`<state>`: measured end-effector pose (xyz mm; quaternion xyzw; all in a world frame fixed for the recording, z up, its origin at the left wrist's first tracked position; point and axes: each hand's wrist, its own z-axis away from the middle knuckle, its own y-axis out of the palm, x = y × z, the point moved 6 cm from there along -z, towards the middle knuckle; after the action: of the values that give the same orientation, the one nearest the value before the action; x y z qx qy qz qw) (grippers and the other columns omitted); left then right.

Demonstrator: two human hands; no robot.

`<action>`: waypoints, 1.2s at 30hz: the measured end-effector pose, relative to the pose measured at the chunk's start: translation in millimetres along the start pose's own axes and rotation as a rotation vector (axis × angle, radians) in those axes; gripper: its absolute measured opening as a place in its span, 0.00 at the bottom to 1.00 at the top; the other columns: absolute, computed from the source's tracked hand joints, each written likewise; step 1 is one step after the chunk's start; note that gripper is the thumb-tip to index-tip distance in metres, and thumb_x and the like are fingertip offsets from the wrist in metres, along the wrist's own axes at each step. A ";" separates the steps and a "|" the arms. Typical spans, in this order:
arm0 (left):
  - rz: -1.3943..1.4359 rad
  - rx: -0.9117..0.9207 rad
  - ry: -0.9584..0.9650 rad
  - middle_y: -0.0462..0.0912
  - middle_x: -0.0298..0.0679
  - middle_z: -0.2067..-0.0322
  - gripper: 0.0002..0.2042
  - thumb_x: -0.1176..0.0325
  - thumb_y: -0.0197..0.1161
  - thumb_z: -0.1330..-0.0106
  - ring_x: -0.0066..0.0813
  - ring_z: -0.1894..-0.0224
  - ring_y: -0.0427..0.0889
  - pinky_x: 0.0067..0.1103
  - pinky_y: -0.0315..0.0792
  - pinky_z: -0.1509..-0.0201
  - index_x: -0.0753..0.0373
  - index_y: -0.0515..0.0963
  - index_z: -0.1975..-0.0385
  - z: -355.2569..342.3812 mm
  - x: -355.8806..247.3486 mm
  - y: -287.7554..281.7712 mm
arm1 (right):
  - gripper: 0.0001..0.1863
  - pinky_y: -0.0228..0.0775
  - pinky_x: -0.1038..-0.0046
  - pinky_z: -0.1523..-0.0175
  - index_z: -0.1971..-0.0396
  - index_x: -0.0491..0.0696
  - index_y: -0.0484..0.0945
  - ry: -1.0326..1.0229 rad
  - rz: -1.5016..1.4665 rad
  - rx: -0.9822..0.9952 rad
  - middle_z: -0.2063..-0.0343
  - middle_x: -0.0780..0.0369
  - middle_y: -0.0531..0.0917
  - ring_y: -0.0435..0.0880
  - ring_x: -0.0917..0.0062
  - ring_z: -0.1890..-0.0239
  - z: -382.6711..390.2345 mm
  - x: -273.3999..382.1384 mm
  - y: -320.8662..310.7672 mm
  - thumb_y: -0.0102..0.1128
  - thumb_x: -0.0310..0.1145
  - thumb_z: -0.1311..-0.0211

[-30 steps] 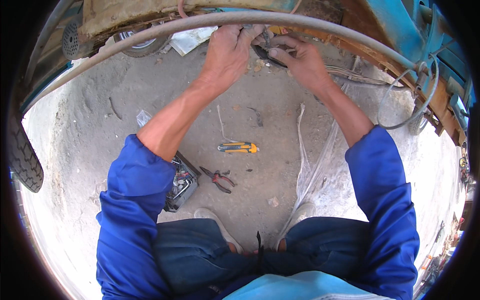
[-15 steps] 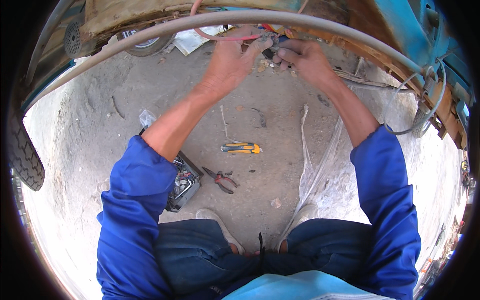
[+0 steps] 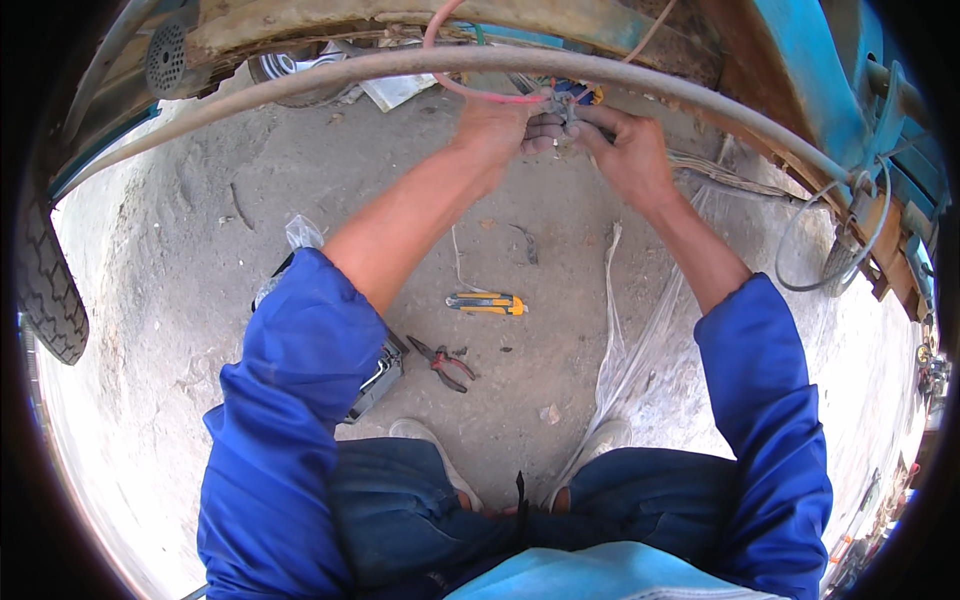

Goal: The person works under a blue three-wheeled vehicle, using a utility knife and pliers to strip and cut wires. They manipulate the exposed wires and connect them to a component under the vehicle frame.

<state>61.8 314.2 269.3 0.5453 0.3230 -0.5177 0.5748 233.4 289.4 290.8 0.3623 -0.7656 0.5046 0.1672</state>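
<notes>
Beneath the curved rusty bar, my left hand (image 3: 497, 130) and my right hand (image 3: 632, 155) meet, fingers bent inward. Between their fingertips is a small dusty grey piece (image 3: 560, 104), perhaps a wire joint; its exact kind cannot be made out. A pinkish-red cable (image 3: 475, 93) loops down from above, across my left hand, to that piece. Both hands pinch at it, the right one with thumb and forefinger. Blue and yellow wires (image 3: 590, 93) show just behind the right fingertips. Part of the left fingers is hidden behind the hand itself.
The curved bar (image 3: 400, 65) crosses above my hands, under a wood-and-blue metal frame (image 3: 810, 70). On the ground lie a yellow utility knife (image 3: 487, 303), red-handled pliers (image 3: 443, 362) and a toolbox (image 3: 385, 380) partly behind my left sleeve. Plastic sheeting (image 3: 650, 330) lies right; a tyre (image 3: 50, 290) stands left.
Both hands have shifted slightly right and down in the picture, with the grey piece and red cable. My left hand has turned, its thumb now less visible. The view has moved a little.
</notes>
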 end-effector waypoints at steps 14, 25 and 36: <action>0.081 0.049 0.039 0.82 0.40 0.63 0.08 0.67 0.54 0.21 0.27 0.67 0.84 0.23 0.82 0.65 0.65 0.76 0.55 -12.6 9.8 7.5 | 0.11 0.75 0.75 0.59 0.60 0.40 0.83 0.165 -0.291 0.244 0.71 0.64 0.86 0.82 0.81 0.69 -7.2 -9.5 -0.9 0.58 0.32 0.26; 0.135 0.077 -0.024 0.81 0.40 0.58 0.08 0.71 0.58 0.23 0.31 0.59 0.84 0.25 0.83 0.58 0.64 0.76 0.49 -13.9 13.1 8.4 | 0.14 0.75 0.75 0.62 0.57 0.39 0.82 0.450 -0.510 0.417 0.68 0.62 0.87 0.84 0.79 0.70 -15.4 -17.6 -2.7 0.52 0.35 0.23; 0.101 0.183 -0.020 0.81 0.39 0.55 0.10 0.74 0.63 0.28 0.30 0.55 0.85 0.26 0.83 0.52 0.66 0.75 0.50 -4.8 20.8 22.2 | 0.17 0.70 0.73 0.67 0.57 0.40 0.85 0.173 -0.228 0.237 0.75 0.63 0.85 0.81 0.80 0.72 -14.7 -18.3 -6.5 0.57 0.40 0.26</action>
<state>89.0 310.9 255.4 0.6059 0.2409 -0.5207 0.5511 249.0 308.1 289.9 0.4190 -0.6375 0.5985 0.2446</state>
